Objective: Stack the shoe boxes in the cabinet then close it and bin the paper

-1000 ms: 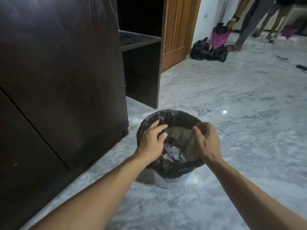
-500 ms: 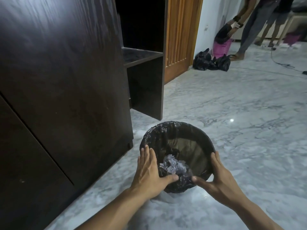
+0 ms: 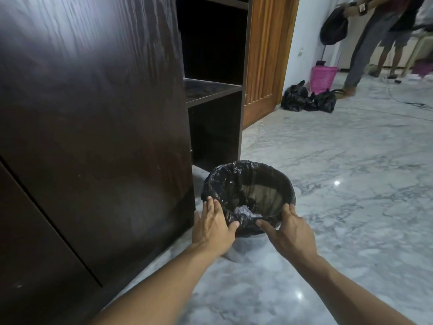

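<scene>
A small round bin (image 3: 269, 171) lined with a black plastic bag stands on the marble floor beside the dark wooden cabinet (image 3: 93, 113). Crumpled white paper (image 3: 243, 211) lies inside it near the front. My left hand (image 3: 214, 225) grips the bin's near left side, fingers flat along the outside and thumb on the rim. My right hand (image 3: 289, 231) grips the near right side, thumb pointing in along the rim. The cabinet door is closed; no shoe boxes show.
An open dark shelf unit (image 3: 213, 90) stands behind the bin, with an orange wooden door (image 3: 267, 55) beyond. Black bags (image 3: 307, 100) and a pink basket (image 3: 323, 78) sit by the far wall. Two people (image 3: 375, 41) stand at the upper right; cables cross the floor there.
Both hands came out of the bin's mouth and moved to its near sides, where they now grip it. The view has tilted upward a little and the bin sits slightly further from me.
</scene>
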### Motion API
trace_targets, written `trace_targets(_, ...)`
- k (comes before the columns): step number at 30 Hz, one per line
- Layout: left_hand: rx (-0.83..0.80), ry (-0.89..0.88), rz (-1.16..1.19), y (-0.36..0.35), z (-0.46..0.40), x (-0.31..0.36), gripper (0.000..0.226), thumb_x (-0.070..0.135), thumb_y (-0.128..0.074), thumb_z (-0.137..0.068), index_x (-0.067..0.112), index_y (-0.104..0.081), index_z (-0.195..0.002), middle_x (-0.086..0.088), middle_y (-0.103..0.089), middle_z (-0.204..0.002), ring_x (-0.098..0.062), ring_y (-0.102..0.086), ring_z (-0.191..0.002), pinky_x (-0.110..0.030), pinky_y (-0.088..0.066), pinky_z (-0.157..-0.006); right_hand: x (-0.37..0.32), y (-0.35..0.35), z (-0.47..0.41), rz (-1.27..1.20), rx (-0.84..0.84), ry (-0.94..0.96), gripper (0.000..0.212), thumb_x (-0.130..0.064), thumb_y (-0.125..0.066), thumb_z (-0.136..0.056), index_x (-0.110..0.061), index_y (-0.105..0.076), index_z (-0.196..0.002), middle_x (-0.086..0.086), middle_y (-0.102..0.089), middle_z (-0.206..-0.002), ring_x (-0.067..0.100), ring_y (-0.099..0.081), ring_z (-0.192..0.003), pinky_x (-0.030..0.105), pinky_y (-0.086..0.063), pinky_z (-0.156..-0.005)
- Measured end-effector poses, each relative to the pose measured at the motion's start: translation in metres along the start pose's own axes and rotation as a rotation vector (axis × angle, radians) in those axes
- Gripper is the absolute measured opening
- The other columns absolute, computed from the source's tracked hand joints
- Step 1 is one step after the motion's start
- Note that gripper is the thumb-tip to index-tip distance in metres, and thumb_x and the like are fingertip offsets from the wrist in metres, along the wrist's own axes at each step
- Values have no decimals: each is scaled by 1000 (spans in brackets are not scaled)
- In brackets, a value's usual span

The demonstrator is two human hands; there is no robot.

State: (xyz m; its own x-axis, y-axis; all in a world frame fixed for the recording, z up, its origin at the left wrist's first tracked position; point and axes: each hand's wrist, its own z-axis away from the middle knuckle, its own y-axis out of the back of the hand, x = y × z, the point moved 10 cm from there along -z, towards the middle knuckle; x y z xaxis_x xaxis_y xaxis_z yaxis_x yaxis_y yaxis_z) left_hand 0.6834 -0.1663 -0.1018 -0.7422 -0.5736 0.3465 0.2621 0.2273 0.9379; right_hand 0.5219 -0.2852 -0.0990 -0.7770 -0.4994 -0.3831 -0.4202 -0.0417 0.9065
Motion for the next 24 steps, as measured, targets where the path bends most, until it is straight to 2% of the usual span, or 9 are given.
trace_targets(4, -30, 17, 33, -4, -32, -9, 87, 52, -46, -94, 6, -3, -154, -9, 3, -163, -21, -1, -151, -48, -9, -120, -7, -19, -31, -22, -36, -45, 82, -64, -57, -83, -2, -40, -134, 18, -45, -142, 38, -56, -117, 42, -48, -85)
trace_targets(9, -114, 46, 67, -6, -61, -22, 100, 54, -57, -87, 11, 4, -154, -4, 11, -163, -23, -1, -151, -53, -12, -119, -20, -35, -56, -116, -140, 2, 87, -53, -55, -90, 2, -21, -148, 23, -25, -155, 41, -43, -132, 43, -41, -100)
trace_targets(13, -156, 100, 156, -2, -79, -35, 102, 50, -64, -85, 16, 3, -155, 1, 12, -163, -23, -6, -150, -50, -19, -118, -30, -46, -65, -202, -276, 39, 91, -40, -55, -95, -3, 3, -154, 16, 7, -163, 33, -22, -147, 34, -27, -112)
trace_targets(17, -129, 124, 194, 5, -81, -39, 102, 46, -66, -85, 14, 1, -155, 0, 10, -163, -24, -11, -150, -42, -21, -119, -33, -56, -68, -287, -365, 27, 98, -31, -60, -93, -8, 14, -153, 11, 21, -162, 25, -7, -151, 31, -21, -117)
trace_targets(21, -82, 130, 225, 12, -68, -38, 100, 44, -67, -85, 15, -3, -155, -3, 6, -164, -26, -15, -149, -42, -24, -118, -30, -53, -66, -296, -363, 18, 100, -31, -63, -91, -9, 11, -154, 8, 17, -163, 23, -8, -151, 30, -19, -116)
trace_targets(22, -73, 133, 236, 15, -64, -39, 98, 43, -67, -85, 15, -4, -155, -4, 5, -164, -26, -16, -149, -40, -24, -117, -29, -50, -66, -298, -355, 22, 99, -32, -64, -90, -9, 7, -155, 8, 10, -164, 25, -14, -150, 31, -22, -115)
trace_targets(24, -82, 136, 262, 21, -53, -42, 96, 41, -67, -86, 15, -6, -155, -5, 2, -164, -26, -16, -149, -37, -23, -116, -25, -42, -63, -318, -337, 21, 89, -33, -66, -87, -10, -10, -152, 8, -20, -160, 31, -39, -137, 35, -36, -106)
